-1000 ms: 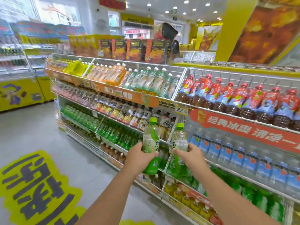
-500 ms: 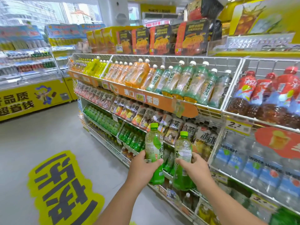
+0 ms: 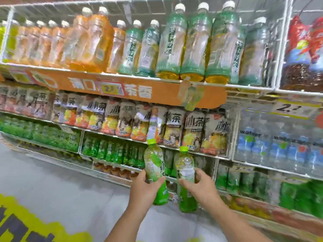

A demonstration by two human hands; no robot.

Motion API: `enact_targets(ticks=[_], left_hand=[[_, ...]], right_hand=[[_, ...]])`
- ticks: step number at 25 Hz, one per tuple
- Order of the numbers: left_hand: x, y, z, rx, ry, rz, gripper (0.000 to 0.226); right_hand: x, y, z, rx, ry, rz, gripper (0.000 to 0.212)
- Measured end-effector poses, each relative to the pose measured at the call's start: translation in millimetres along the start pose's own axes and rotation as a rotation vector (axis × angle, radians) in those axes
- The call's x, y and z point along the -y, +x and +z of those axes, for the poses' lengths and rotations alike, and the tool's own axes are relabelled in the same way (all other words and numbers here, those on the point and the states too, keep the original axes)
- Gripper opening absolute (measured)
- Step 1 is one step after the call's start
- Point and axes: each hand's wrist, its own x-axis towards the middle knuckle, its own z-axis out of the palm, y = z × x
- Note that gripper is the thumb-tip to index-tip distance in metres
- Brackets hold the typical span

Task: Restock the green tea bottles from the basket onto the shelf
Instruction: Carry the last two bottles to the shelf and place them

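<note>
My left hand point(image 3: 142, 191) grips a green tea bottle point(image 3: 154, 165) with a green cap, held upright. My right hand point(image 3: 202, 186) grips a second green tea bottle point(image 3: 185, 169) beside it, also upright. Both bottles hover in front of the third wire shelf point(image 3: 122, 165), where a row of like green bottles point(image 3: 113, 151) stands. Behind the two held bottles that shelf shows a darker gap. The basket is out of view.
Above are brown-labelled tea bottles point(image 3: 173, 130) and a top shelf of orange and pale green bottles point(image 3: 171, 42) behind an orange sign point(image 3: 111, 88). Water bottles point(image 3: 276, 147) stand at right. Grey floor with a yellow sticker point(image 3: 26, 222) lies at left.
The view has closed in on the shelves. Both hands, each holding its bottle, are now nearer the third shelf with the green bottles.
</note>
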Motion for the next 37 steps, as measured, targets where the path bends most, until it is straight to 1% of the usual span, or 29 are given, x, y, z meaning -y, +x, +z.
enact_targets(ticks=[4,6,8,11,13,18,21,22,23,24,25,26,27,28,31,33,35,36,37], left_hand=[[39.4,51.9,-19.0,0.130,0.072,-0.017,0.039],[53.7,69.4,-21.6,0.171,0.095,-0.029,0.043],[66.3,85.3,-18.9,0.195,0.093,-0.055,0.037],[83.8,105.9,1.4,0.211,0.101,-0.073,0.031],[93.0,118.0,19.2,0.217,0.102,-0.063,0.028],[117.8,148.8,68.2,0.246,0.081,-0.069,0.032],[131.2,168.9,94.5,0.232,0.112,-0.026,0.029],[133.4,174.0,101.2,0.227,0.128,-0.009,0.028],[135.7,178.6,106.6,0.222,0.144,0.001,0.027],[138.2,183.5,113.2,0.218,0.161,0.010,0.026],[140.4,188.3,118.9,0.217,0.174,0.019,0.026],[141.8,192.9,123.6,0.218,0.186,0.025,0.025],[143.8,198.4,129.0,0.225,0.193,0.031,0.025],[145.9,203.4,134.2,0.236,0.198,0.037,0.024],[156.2,221.0,150.6,0.246,0.224,0.065,0.026],[163.9,234.0,160.9,0.218,0.229,0.080,0.026],[172.2,243.8,171.9,0.187,0.224,0.088,0.033],[176.0,247.5,176.6,0.172,0.219,0.084,0.039],[180.8,252.1,181.8,0.160,0.202,0.067,0.047]], right_hand=[[-27.6,8.2,58.6,-0.170,0.054,0.151,0.039],[-46.3,12.6,75.9,-0.211,0.065,0.200,0.033],[-63.1,18.8,83.7,-0.237,0.093,0.254,0.032],[-87.3,39.1,80.0,-0.280,0.129,0.279,0.030],[-103.5,55.5,73.3,-0.309,0.098,0.282,0.028],[-135.5,97.1,54.4,-0.370,0.068,0.288,0.024],[-155.1,124.4,43.5,-0.375,0.062,0.284,0.024],[-161.9,132.1,40.2,-0.376,0.049,0.280,0.027],[-168.5,138.7,37.9,-0.374,0.036,0.282,0.036],[-175.8,146.5,35.3,-0.360,0.022,0.281,0.053],[-183.7,154.5,32.9,-0.351,0.016,0.293,0.076],[-190.0,162.7,30.8,-0.344,0.017,0.304,0.092],[-196.2,170.3,28.8,-0.332,0.032,0.296,0.099],[-202.7,177.0,27.4,-0.327,0.052,0.283,0.102],[-219.3,196.7,22.8,-0.340,0.088,0.292,0.102],[-225.3,207.4,18.1,-0.360,0.011,0.307,0.093],[-227.8,221.1,10.8,-0.379,-0.123,0.309,0.071],[-228.7,226.9,7.4,-0.378,-0.172,0.321,0.065],[-230.9,232.8,4.9,-0.377,-0.195,0.333,0.071]])
